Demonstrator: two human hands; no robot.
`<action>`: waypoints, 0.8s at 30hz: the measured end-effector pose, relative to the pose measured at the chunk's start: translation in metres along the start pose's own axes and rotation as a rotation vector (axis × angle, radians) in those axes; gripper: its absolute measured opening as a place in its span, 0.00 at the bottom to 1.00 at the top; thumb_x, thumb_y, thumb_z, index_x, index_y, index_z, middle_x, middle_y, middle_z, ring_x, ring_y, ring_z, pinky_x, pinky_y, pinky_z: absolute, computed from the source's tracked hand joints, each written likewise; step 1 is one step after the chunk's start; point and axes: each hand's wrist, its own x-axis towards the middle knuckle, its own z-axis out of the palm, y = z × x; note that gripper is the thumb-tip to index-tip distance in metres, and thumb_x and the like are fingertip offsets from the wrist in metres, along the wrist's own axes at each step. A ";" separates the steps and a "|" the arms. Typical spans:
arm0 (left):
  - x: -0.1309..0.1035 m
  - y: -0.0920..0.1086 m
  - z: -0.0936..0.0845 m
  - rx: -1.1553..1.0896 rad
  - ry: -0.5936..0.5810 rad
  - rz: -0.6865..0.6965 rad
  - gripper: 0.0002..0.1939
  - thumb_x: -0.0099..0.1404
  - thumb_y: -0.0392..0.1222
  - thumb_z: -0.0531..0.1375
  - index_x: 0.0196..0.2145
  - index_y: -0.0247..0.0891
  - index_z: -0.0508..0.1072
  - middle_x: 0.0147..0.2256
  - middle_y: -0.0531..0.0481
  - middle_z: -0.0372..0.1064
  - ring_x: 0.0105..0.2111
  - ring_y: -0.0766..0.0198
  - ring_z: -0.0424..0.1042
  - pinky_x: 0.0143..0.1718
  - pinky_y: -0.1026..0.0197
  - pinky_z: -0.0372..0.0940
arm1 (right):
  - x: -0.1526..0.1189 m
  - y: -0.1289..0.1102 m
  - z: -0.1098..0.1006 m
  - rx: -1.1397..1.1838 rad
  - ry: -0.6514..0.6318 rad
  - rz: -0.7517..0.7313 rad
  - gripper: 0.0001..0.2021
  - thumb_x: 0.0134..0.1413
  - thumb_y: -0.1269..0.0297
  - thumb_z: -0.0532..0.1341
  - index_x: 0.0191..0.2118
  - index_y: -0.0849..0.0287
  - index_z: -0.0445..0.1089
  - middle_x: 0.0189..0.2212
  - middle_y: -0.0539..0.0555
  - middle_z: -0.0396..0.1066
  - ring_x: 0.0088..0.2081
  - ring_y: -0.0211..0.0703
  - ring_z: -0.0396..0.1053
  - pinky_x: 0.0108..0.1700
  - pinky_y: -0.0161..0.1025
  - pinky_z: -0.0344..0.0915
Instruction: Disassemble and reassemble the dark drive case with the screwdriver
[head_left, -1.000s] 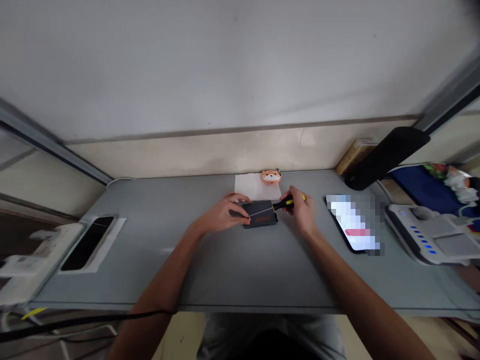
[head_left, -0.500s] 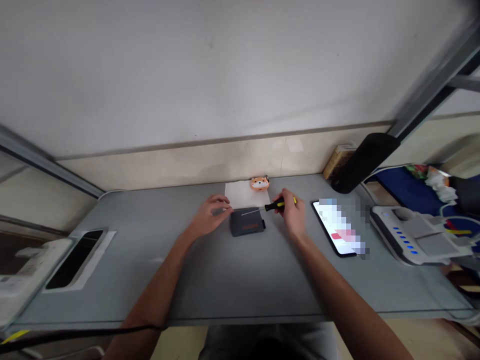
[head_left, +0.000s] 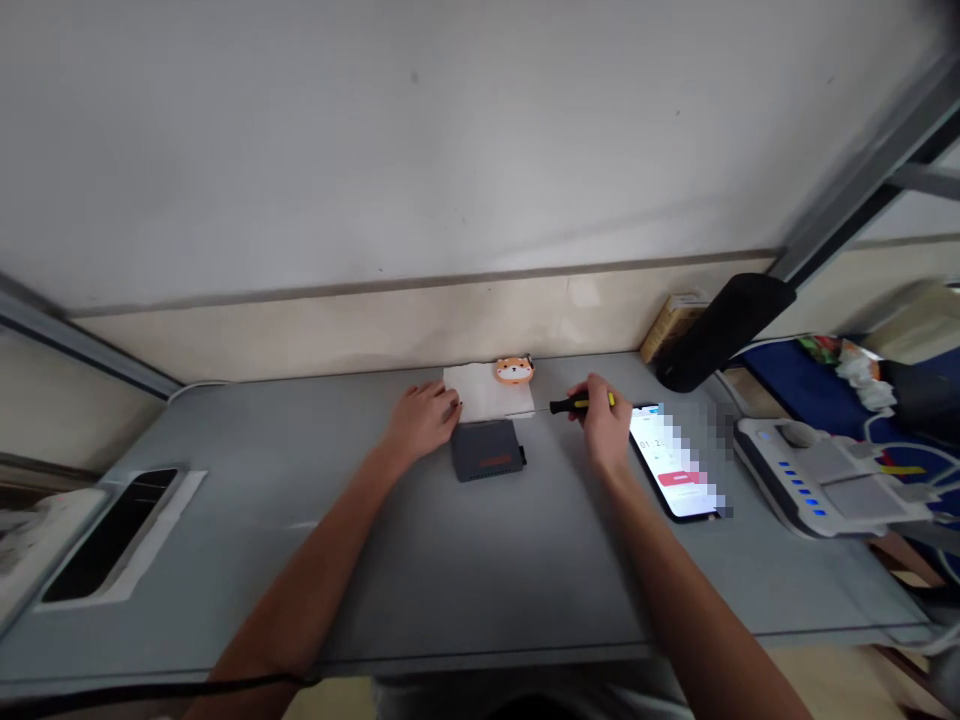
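Note:
My right hand (head_left: 606, 425) is closed around a screwdriver (head_left: 574, 403) with a black and yellow handle. Its thin shaft points left, over the table to the right of the white paper. My left hand (head_left: 424, 418) rests at the paper's left edge, fingers curled and drawn together. A tiny dark spot shows by its fingertips, too small to name. Just below and right of that hand lies a flat dark grey box (head_left: 487, 452) with reddish print and a small black tab on its right side. The white paper (head_left: 480, 390) is behind the box.
An orange animal-face case (head_left: 514, 371) sits on the paper's back corner. Right of my right hand lies a lit phone (head_left: 675, 470), then a white power strip (head_left: 806, 480). A black cylinder (head_left: 724, 335) leans by a small book (head_left: 671, 325). Another dark phone (head_left: 112, 535) lies far left.
The screwdriver has moved right, from above the grey box to beside the paper. My left hand has left the box's corner, its fingers now curled down by the paper.

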 end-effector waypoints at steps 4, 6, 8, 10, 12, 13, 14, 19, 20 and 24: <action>-0.004 -0.008 -0.003 -0.029 0.045 -0.045 0.12 0.70 0.42 0.54 0.39 0.43 0.78 0.37 0.44 0.77 0.41 0.52 0.76 0.47 0.51 0.68 | 0.005 0.001 -0.005 0.022 0.051 -0.017 0.20 0.55 0.46 0.58 0.21 0.56 0.69 0.18 0.49 0.67 0.19 0.39 0.64 0.22 0.37 0.58; -0.011 -0.007 -0.006 -0.076 0.087 -0.082 0.13 0.70 0.40 0.53 0.41 0.44 0.78 0.39 0.45 0.78 0.41 0.52 0.76 0.47 0.50 0.68 | 0.005 0.001 -0.006 0.021 0.064 -0.022 0.20 0.56 0.47 0.58 0.21 0.56 0.69 0.17 0.49 0.66 0.19 0.39 0.64 0.21 0.37 0.57; -0.023 0.002 -0.005 -0.136 0.100 -0.108 0.14 0.71 0.40 0.52 0.44 0.44 0.77 0.40 0.45 0.78 0.42 0.53 0.76 0.48 0.51 0.68 | 0.004 -0.001 -0.006 -0.013 0.065 -0.047 0.20 0.57 0.48 0.58 0.21 0.56 0.70 0.17 0.49 0.66 0.19 0.39 0.64 0.21 0.37 0.57; -0.036 0.018 -0.002 -0.215 0.058 -0.133 0.14 0.73 0.44 0.52 0.48 0.44 0.75 0.41 0.45 0.78 0.40 0.54 0.77 0.47 0.52 0.69 | 0.001 -0.004 -0.006 -0.090 0.057 -0.105 0.21 0.58 0.48 0.57 0.21 0.56 0.70 0.17 0.49 0.66 0.20 0.40 0.65 0.23 0.37 0.58; -0.046 0.034 0.004 -0.266 -0.024 -0.137 0.16 0.74 0.50 0.54 0.52 0.42 0.73 0.45 0.43 0.77 0.42 0.50 0.77 0.45 0.50 0.70 | -0.003 -0.007 -0.005 -0.211 0.033 -0.204 0.21 0.60 0.50 0.56 0.21 0.56 0.70 0.16 0.49 0.66 0.20 0.40 0.65 0.24 0.37 0.59; -0.049 0.040 0.006 -0.274 -0.046 -0.136 0.17 0.73 0.52 0.54 0.52 0.41 0.72 0.46 0.41 0.76 0.45 0.48 0.76 0.47 0.49 0.70 | -0.005 -0.008 -0.006 -0.275 0.011 -0.263 0.21 0.61 0.51 0.56 0.21 0.55 0.70 0.16 0.49 0.67 0.21 0.40 0.65 0.25 0.38 0.58; -0.051 0.045 0.008 -0.283 -0.049 -0.143 0.18 0.74 0.53 0.54 0.52 0.41 0.72 0.47 0.40 0.75 0.46 0.47 0.75 0.49 0.47 0.70 | -0.007 -0.009 -0.006 -0.333 -0.014 -0.321 0.21 0.62 0.52 0.55 0.21 0.55 0.70 0.17 0.49 0.67 0.21 0.40 0.65 0.26 0.38 0.58; -0.050 0.032 0.004 -0.549 -0.195 -0.033 0.19 0.75 0.47 0.54 0.60 0.46 0.68 0.54 0.44 0.72 0.54 0.52 0.72 0.57 0.48 0.67 | -0.013 -0.012 -0.008 -0.461 -0.088 -0.512 0.20 0.62 0.58 0.55 0.21 0.55 0.70 0.15 0.49 0.68 0.19 0.38 0.64 0.24 0.38 0.55; -0.049 0.026 0.002 -0.611 -0.227 -0.009 0.19 0.75 0.45 0.54 0.61 0.46 0.67 0.55 0.45 0.72 0.55 0.53 0.72 0.59 0.49 0.67 | -0.013 -0.013 -0.008 -0.464 -0.094 -0.525 0.20 0.62 0.59 0.54 0.20 0.55 0.70 0.15 0.48 0.67 0.18 0.38 0.64 0.24 0.38 0.55; -0.047 0.008 0.001 -0.779 -0.281 0.039 0.18 0.74 0.41 0.52 0.59 0.47 0.69 0.58 0.48 0.71 0.58 0.56 0.71 0.61 0.51 0.66 | -0.020 -0.016 -0.006 -0.424 -0.176 -0.518 0.20 0.61 0.63 0.54 0.18 0.55 0.68 0.14 0.48 0.66 0.18 0.37 0.63 0.23 0.37 0.55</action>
